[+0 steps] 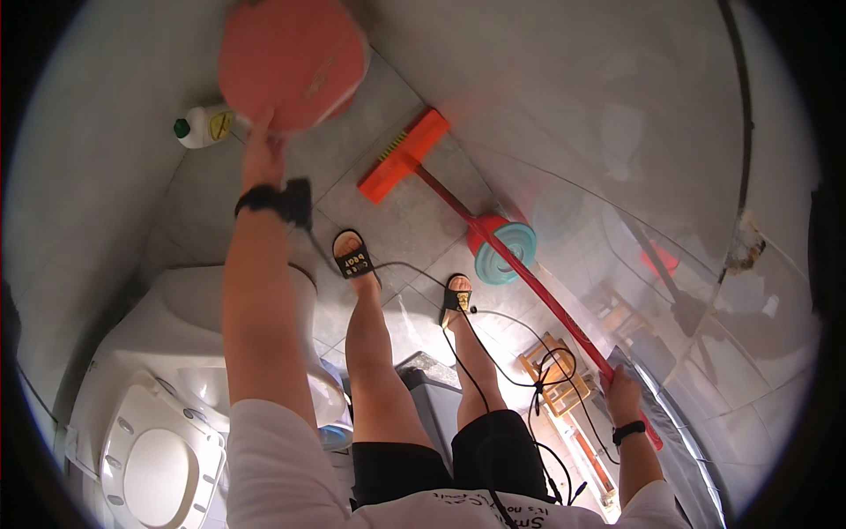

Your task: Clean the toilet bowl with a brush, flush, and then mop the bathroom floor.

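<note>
My left hand (264, 150) reaches forward and grips the near edge of a pinkish-red plastic basin (291, 62), blurred and partly cut off by the upper rim of the view. Low on the right, my right hand (624, 397) is wrapped round the red handle of a floor brush (546, 295). Its orange head, with yellow and dark bristles along one side, rests on the tiles ahead of my feet. Beside the basin lies a white bottle (210, 127) with a green cap. The brush handle passes over a red bucket with a teal round top (507, 254).
A white toilet (159, 476) with its lid raised stands at left. Between my legs is a grey bin-like box (427, 388). A wooden stool (557, 375) is at right, with black cables (538, 385) hanging before me. Tiled walls close in on both sides.
</note>
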`<state>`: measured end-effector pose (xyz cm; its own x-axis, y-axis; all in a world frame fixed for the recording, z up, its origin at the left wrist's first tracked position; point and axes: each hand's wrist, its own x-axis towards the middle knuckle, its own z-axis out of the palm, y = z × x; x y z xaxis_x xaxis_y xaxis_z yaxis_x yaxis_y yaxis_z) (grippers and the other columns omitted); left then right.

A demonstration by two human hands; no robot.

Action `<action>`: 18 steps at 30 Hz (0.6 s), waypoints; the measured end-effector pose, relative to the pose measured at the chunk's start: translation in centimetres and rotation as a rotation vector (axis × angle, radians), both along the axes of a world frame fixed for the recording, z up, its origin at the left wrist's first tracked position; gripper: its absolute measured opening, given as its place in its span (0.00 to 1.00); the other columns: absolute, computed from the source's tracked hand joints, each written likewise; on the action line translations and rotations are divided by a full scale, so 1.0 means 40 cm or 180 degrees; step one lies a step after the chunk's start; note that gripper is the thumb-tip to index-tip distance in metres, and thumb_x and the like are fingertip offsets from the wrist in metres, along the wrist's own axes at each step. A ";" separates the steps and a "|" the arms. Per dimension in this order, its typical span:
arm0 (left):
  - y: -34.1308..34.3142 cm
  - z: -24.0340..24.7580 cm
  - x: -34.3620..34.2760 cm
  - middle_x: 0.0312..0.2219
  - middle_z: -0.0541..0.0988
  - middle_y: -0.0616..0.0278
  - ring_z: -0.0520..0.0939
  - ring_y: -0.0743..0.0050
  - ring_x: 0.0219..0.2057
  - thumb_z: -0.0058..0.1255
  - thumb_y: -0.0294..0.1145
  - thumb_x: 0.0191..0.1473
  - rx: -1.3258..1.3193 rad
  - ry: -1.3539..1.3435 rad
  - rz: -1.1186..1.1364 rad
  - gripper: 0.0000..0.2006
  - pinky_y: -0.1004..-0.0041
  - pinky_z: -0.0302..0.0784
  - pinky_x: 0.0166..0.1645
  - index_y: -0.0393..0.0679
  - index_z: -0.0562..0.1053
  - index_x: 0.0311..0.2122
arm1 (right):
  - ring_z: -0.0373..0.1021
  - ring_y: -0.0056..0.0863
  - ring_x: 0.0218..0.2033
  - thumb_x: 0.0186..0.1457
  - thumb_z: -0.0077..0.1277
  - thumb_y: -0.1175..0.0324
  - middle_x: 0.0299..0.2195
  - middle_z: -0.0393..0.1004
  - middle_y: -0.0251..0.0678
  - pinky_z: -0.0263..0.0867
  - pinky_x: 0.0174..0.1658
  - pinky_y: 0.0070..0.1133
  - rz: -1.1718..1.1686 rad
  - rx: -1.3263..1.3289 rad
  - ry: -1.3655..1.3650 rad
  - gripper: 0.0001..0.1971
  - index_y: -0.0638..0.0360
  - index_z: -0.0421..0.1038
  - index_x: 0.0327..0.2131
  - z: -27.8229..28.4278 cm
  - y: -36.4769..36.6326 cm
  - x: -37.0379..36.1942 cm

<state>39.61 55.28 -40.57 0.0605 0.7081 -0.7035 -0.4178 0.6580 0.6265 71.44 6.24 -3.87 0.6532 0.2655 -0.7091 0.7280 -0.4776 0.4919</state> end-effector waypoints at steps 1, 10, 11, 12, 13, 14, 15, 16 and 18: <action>-0.013 -0.018 -0.073 0.42 0.67 0.65 0.67 0.75 0.42 0.57 0.39 0.39 0.0180 -0.0022 -0.0135 0.29 0.75 0.59 0.47 0.40 0.61 0.46 | 0.67 0.47 0.19 0.48 0.45 0.56 0.16 0.68 0.47 0.62 0.22 0.36 0.0079 0.0100 0.0046 0.15 0.59 0.60 0.25 -0.013 0.018 0.002; -0.145 0.135 -0.362 0.46 0.64 0.59 0.65 0.67 0.46 0.51 0.42 0.44 -0.0530 0.1222 -0.0695 0.32 0.69 0.58 0.50 0.36 0.56 0.51 | 0.69 0.39 0.19 0.49 0.44 0.56 0.17 0.69 0.42 0.66 0.21 0.30 0.0803 0.0467 -0.0182 0.14 0.59 0.62 0.27 -0.136 0.243 0.016; -0.152 0.147 -0.381 0.46 0.64 0.59 0.65 0.67 0.46 0.51 0.42 0.44 -0.0501 0.1233 -0.0683 0.32 0.69 0.58 0.50 0.36 0.56 0.51 | 0.69 0.38 0.19 0.50 0.44 0.56 0.17 0.69 0.42 0.66 0.21 0.29 0.0961 0.0624 -0.0214 0.14 0.59 0.62 0.27 -0.146 0.277 0.023; -0.165 0.138 -0.390 0.44 0.65 0.60 0.66 0.68 0.45 0.51 0.42 0.44 -0.0557 0.1297 -0.0545 0.32 0.70 0.59 0.48 0.39 0.55 0.52 | 0.69 0.37 0.19 0.50 0.44 0.57 0.16 0.69 0.42 0.66 0.21 0.28 0.0993 0.0702 -0.0167 0.14 0.59 0.62 0.26 -0.157 0.318 0.030; -0.174 0.131 -0.397 0.43 0.66 0.60 0.66 0.69 0.43 0.50 0.42 0.44 -0.0612 0.1364 -0.0414 0.32 0.70 0.60 0.47 0.42 0.55 0.53 | 0.69 0.37 0.19 0.50 0.44 0.57 0.15 0.69 0.42 0.66 0.21 0.28 0.1017 0.0779 -0.0117 0.14 0.59 0.62 0.26 -0.176 0.359 0.032; -0.183 0.131 -0.404 0.43 0.66 0.60 0.66 0.69 0.43 0.50 0.42 0.44 -0.0617 0.1367 -0.0428 0.32 0.70 0.60 0.47 0.42 0.55 0.53 | 0.69 0.39 0.19 0.50 0.43 0.56 0.15 0.69 0.43 0.66 0.22 0.29 0.0896 0.0896 0.0058 0.15 0.60 0.62 0.26 -0.203 0.403 0.023; -0.189 0.134 -0.411 0.41 0.66 0.61 0.66 0.70 0.42 0.50 0.42 0.44 -0.0652 0.1387 -0.0383 0.33 0.70 0.60 0.46 0.46 0.53 0.54 | 0.69 0.40 0.20 0.50 0.43 0.56 0.15 0.68 0.44 0.66 0.23 0.30 0.0779 0.1020 0.0234 0.15 0.61 0.63 0.26 -0.233 0.454 0.008; -0.187 0.131 -0.412 0.39 0.66 0.63 0.66 0.71 0.41 0.50 0.42 0.44 -0.0672 0.1400 -0.0334 0.34 0.70 0.60 0.45 0.50 0.51 0.55 | 0.68 0.42 0.21 0.51 0.42 0.55 0.16 0.69 0.45 0.65 0.24 0.32 0.0647 0.1213 0.0441 0.17 0.62 0.63 0.26 -0.274 0.502 -0.013; -0.175 0.130 -0.422 0.39 0.66 0.63 0.66 0.71 0.40 0.50 0.42 0.43 -0.0671 0.1423 -0.0245 0.36 0.69 0.59 0.45 0.52 0.48 0.56 | 0.68 0.46 0.23 0.51 0.40 0.54 0.17 0.69 0.48 0.65 0.26 0.35 0.0326 0.1311 0.0848 0.18 0.63 0.63 0.26 -0.328 0.561 -0.074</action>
